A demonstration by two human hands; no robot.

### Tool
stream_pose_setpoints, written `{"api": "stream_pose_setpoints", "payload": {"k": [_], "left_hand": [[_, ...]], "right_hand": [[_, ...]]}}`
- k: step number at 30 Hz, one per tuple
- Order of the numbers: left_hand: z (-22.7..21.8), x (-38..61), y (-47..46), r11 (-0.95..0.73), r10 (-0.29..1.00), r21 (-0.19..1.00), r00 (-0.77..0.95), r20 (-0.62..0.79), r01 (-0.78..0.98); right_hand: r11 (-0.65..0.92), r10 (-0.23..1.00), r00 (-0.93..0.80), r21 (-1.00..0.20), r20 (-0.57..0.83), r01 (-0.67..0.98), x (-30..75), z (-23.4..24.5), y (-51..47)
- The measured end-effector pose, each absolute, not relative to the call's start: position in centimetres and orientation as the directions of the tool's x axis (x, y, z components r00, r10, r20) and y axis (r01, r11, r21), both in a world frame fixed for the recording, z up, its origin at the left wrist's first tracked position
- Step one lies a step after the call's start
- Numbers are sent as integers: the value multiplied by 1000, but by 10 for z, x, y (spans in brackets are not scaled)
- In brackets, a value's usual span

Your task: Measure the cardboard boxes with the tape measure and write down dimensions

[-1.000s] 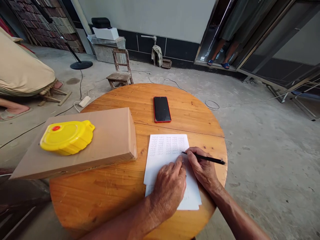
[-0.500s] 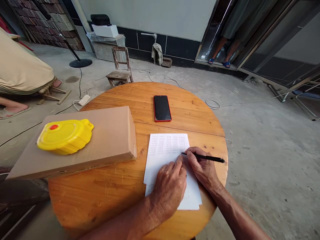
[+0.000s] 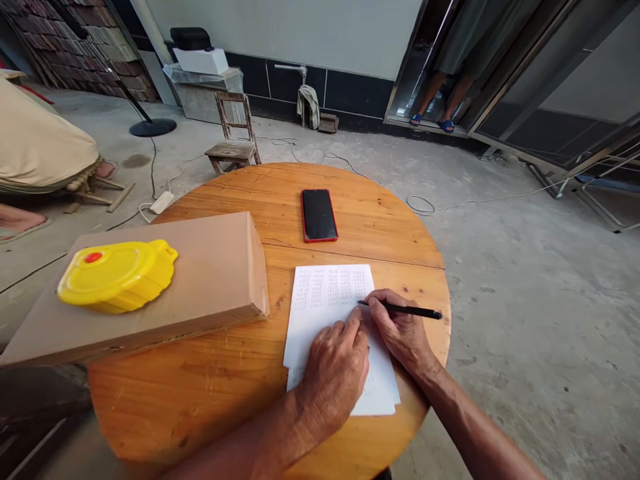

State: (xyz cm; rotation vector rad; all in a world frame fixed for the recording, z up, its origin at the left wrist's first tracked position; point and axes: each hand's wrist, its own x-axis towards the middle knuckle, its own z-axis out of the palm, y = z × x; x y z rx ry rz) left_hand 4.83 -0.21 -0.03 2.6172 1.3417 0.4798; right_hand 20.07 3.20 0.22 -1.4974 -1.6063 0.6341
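Left grip [image 3: 335,373] spread flat on paper [image 3: 325,300], pinning sheets to surface [image 3: 225,400]. Right grip [image 3: 400,333] pinching pen [image 3: 405,310], tip at last row, probably numbers; phone [image 3: 319,215] far, clear of writing.

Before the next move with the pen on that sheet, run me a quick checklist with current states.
1. Pen gripped in the right hand: ok.
2. Pen tip over the top sheet: ok; contact: cannot tell.
3. Left hand resting on the sheet: ok.
4. Sheets wholly on the table: ok.
5. Phone apart from the sheets: ok.
6. Cardboard box apart from the sheets: ok.
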Motion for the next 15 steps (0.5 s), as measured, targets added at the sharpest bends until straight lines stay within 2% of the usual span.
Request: {"api": "stream_pose_setpoints", "payload": {"k": [15], "left_hand": [[1,48,0,-584,811,290,556,181,758]], "right_hand": [[158,948,155,-833,278,531,205,0,29]]}}
